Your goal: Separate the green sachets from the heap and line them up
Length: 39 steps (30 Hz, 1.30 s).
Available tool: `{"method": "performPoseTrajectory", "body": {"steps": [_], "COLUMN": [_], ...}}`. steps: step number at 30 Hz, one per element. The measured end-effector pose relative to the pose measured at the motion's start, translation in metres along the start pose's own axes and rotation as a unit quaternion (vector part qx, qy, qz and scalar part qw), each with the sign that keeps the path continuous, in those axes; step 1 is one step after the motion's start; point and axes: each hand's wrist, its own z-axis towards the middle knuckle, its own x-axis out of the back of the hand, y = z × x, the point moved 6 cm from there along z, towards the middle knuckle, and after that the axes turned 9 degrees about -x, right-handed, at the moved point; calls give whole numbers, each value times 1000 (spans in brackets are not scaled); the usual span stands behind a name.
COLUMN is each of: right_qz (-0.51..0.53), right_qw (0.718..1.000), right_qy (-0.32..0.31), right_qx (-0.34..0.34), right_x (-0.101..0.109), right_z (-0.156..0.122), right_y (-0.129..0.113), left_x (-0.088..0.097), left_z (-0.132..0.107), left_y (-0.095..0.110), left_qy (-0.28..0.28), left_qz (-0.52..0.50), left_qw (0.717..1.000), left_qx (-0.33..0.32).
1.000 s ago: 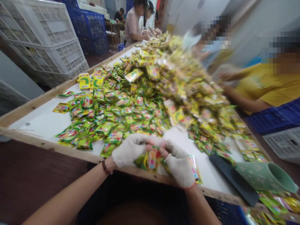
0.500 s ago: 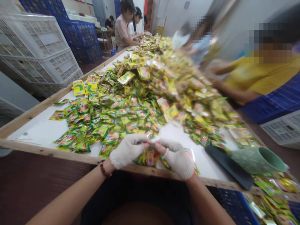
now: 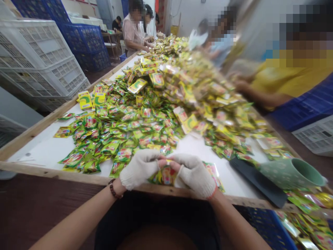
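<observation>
My left hand [image 3: 142, 168] and my right hand [image 3: 195, 173] wear white knit gloves with bare thumb and finger tips. They meet at the table's near edge, the tips of both pinched together. A sliver of something small and yellow [image 3: 168, 161] shows between them; most of it is hidden. Just below the fingertips is a green and red packet [image 3: 167, 176]; I cannot tell whether it is joined to what I pinch. Another packet [image 3: 212, 170] lies beside my right glove. Ahead, a heap of shiny green packets [image 3: 111, 130] spreads over the white tabletop [image 3: 33, 149].
Yellow cards or small boxes [image 3: 191, 121] cover the heap's far and right parts. At right lie a green floral cup-like container [image 3: 283, 172] and a dark flat piece [image 3: 257, 182]. White crates [image 3: 39, 45] stand left; a blue crate [image 3: 278, 225] sits below right. Several people work around the table.
The view has shifted slightly. My fingertips stay together, but the brownish flat piece seen between them before now shows as a yellow sliver. My right fingers have curled a little.
</observation>
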Motion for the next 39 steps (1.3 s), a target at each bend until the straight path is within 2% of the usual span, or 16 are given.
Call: {"method": "performPoseTrajectory", "body": {"steps": [2, 4, 7, 10, 12, 14, 17, 19, 21, 25, 29, 31, 33, 36, 37, 39], "right_qz": [7, -7, -81, -190, -234, -219, -97, -4, 43, 0, -139, -244, -341, -418, -424, -436], "right_qw": [1000, 1000, 991, 958, 944, 955, 988, 991, 984, 983, 975, 948, 903, 848, 843, 842], "right_qy": [0, 14, 24, 29, 40, 39, 78, 136, 160, 109, 93, 115, 135, 150, 153, 142], "right_qx": [-7, 11, 107, 213, 227, 194, 89, 5, -67, -150, -148, -170, -222, -290, -294, -284], "right_x": [-1, 0, 2, 1, -1, -6, 0, 18, 43, 90, 115, 123, 130, 137, 136, 131], "right_z": [2, 3, -5, -21, -27, -26, -16, -10, -8, -21, -24, -11, 9, 41, 49, 60], "right_y": [1, 2, 1, 0, 2, 5, 11, 20, 32, 53, 68, 76, 86, 96, 97, 97], "left_x": [2, 4, 3, -3, -6, -6, 2, 13, 23, 24, 19, 21, 25, 30, 29, 23], "left_z": [0, 0, -3, -12, -18, -19, -10, 0, 10, 23, 27, 27, 28, 25, 23, 18], "left_y": [-2, -1, 8, 18, 21, 22, 17, 7, -4, -20, -25, -22, -16, -13, -15, -19], "left_qy": [8, 13, 8, -5, 1, 18, 42, 55, 56, -3, -24, -9, 33, 110, 128, 160], "left_qz": [1, 26, 71, 133, 177, 201, 222, 273, 347, 444, 472, 445, 370, 135, 40, -123], "left_qw": [1000, 1000, 992, 969, 955, 949, 951, 948, 930, 891, 879, 894, 927, 985, 990, 974], "left_qx": [18, -7, -105, -206, -236, -243, -211, -157, -112, -91, -65, -54, -48, 8, 40, 103]}}
